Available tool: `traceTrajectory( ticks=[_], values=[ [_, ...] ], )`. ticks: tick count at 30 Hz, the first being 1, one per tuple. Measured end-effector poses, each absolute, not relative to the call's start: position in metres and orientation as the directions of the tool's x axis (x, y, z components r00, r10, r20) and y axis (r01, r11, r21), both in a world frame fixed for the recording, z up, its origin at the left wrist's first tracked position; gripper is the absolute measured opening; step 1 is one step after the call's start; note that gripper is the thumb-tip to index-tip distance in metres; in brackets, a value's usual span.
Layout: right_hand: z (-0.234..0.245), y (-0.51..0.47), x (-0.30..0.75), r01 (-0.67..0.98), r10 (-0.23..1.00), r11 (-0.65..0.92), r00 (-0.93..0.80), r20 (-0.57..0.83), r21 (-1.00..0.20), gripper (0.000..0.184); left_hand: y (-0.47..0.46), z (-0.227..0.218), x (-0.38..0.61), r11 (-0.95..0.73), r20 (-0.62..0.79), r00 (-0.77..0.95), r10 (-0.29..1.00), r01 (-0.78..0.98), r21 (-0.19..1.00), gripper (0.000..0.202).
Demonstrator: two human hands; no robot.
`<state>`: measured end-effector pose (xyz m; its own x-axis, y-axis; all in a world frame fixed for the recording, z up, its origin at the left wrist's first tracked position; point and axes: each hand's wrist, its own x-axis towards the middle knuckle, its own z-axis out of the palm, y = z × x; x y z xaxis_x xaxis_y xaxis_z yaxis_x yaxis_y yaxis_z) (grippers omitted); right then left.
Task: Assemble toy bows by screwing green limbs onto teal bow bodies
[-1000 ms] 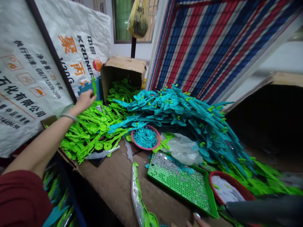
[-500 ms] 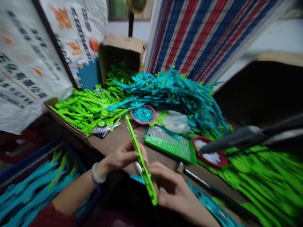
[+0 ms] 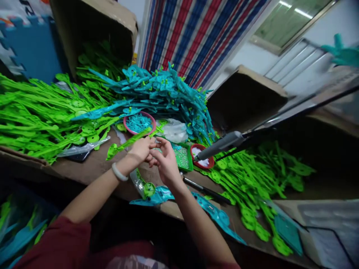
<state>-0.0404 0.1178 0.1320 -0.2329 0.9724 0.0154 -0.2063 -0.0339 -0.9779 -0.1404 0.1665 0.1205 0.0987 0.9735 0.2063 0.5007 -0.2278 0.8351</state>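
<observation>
My left hand [image 3: 141, 149] is closed, palm down, on a long lime-green plastic strip [image 3: 127, 144] that slants out beneath it. Beside it my right hand [image 3: 167, 160] has bent fingers drawn together, its fingertips meeting those of the left; anything pinched there is too small to make out. Both hands are over the near left end of a green tray [image 3: 183, 158] of small metal parts. Just behind them is a pink bowl [image 3: 140, 121] of small teal pieces. Below the hands, a long teal plastic part [image 3: 159, 195] lies at the table edge with a round green piece [image 3: 148, 189].
Lime-green parts are heaped at left [image 3: 42, 116] and right [image 3: 246, 186], with a teal pile [image 3: 168, 91] at the back. A grey power screwdriver [image 3: 221, 145] hangs above a red bowl [image 3: 206, 163] of white bits. Cardboard boxes [image 3: 112, 13] stand behind.
The view has swung to the right. The green strip, earlier upright between both hands, now lies slanted under my left hand. My right hand has left its lower end and moved to the left hand's fingertips.
</observation>
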Motion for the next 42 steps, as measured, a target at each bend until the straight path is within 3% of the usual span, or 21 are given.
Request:
traceTrajectory(
  ticks=[2, 6, 8, 10, 12, 16, 20, 23, 25, 27, 28, 30, 32, 34, 38, 42],
  values=[
    [0.142, 0.131, -0.041, -0.222, 0.967, -0.058, -0.253, 0.000, -0.973, 0.050, 0.175, 0.129, -0.148, -0.225, 0.162, 0.158, 0.974, 0.605, 0.764, 0.031],
    [0.146, 0.131, -0.013, -0.026, 0.975, 0.166, -0.144, 0.168, -0.986, 0.035, 0.140, 0.145, -0.187, -0.197, 0.113, 0.162, 0.980, 0.768, 0.609, 0.010],
    [0.138, 0.127, 0.008, 0.128, 0.971, 0.232, -0.089, 0.222, -0.964, 0.028, 0.112, 0.146, -0.213, -0.059, 0.161, -0.028, 0.987, 0.858, 0.511, 0.021],
    [0.126, 0.124, 0.023, 0.219, 0.974, 0.227, -0.068, 0.217, -0.949, 0.022, 0.095, 0.137, -0.232, 0.245, 0.247, -0.332, 0.910, 0.914, 0.324, 0.030],
    [0.116, 0.122, 0.025, 0.247, 0.977, 0.213, -0.084, 0.198, -0.946, 0.018, 0.094, 0.120, -0.238, 0.360, 0.202, -0.416, 0.887, 0.895, 0.263, 0.035],
    [0.110, 0.110, 0.004, 0.271, 0.922, 0.356, -0.259, 0.288, -0.894, 0.012, 0.119, 0.081, -0.227, 0.361, 0.089, -0.408, 0.909, 0.875, 0.323, 0.039],
    [0.113, 0.087, -0.002, 0.298, 0.798, 0.537, -0.483, 0.360, -0.789, 0.017, 0.135, 0.069, -0.236, 0.254, 0.116, -0.344, 0.932, 0.846, 0.469, 0.027],
    [0.109, 0.077, 0.014, 0.325, 0.786, 0.568, -0.485, 0.382, -0.756, 0.014, 0.126, 0.072, -0.251, 0.088, 0.174, -0.254, 0.951, 0.767, 0.635, 0.020],
    [0.106, 0.076, 0.024, 0.308, 0.863, 0.466, -0.364, 0.350, -0.829, 0.011, 0.111, 0.075, -0.247, -0.026, 0.227, -0.211, 0.951, 0.674, 0.738, 0.025],
    [0.104, 0.077, 0.028, 0.152, 0.941, 0.216, -0.296, 0.164, -0.964, 0.017, 0.092, 0.077, -0.228, -0.140, 0.280, -0.170, 0.945, 0.565, 0.813, 0.030],
    [0.103, 0.078, 0.028, 0.031, 0.939, 0.047, -0.342, 0.034, -0.998, 0.022, 0.083, 0.077, -0.215, -0.193, 0.302, -0.141, 0.943, 0.510, 0.839, 0.030],
    [0.104, 0.080, 0.026, -0.169, 0.829, -0.279, -0.540, -0.148, -0.945, 0.038, 0.067, 0.080, -0.188, -0.278, 0.331, -0.065, 0.942, 0.404, 0.872, 0.028],
    [0.105, 0.080, 0.025, -0.249, 0.705, -0.466, -0.685, -0.186, -0.849, 0.052, 0.059, 0.083, -0.170, -0.329, 0.342, 0.015, 0.940, 0.309, 0.892, 0.026],
    [0.108, 0.080, 0.027, -0.263, 0.671, -0.504, -0.719, -0.181, -0.823, 0.058, 0.059, 0.088, -0.162, -0.419, 0.408, 0.098, 0.908, 0.254, 0.872, 0.020],
    [0.117, 0.081, 0.036, -0.177, 0.704, -0.381, -0.691, -0.161, -0.907, 0.059, 0.072, 0.094, -0.163, -0.653, 0.615, 0.219, 0.757, 0.269, 0.708, 0.015],
    [0.120, 0.079, 0.042, 0.050, 0.813, -0.131, -0.566, -0.136, -0.990, 0.056, 0.069, 0.095, -0.168, -0.633, 0.599, 0.214, 0.772, 0.352, 0.690, 0.021]
  ],
)
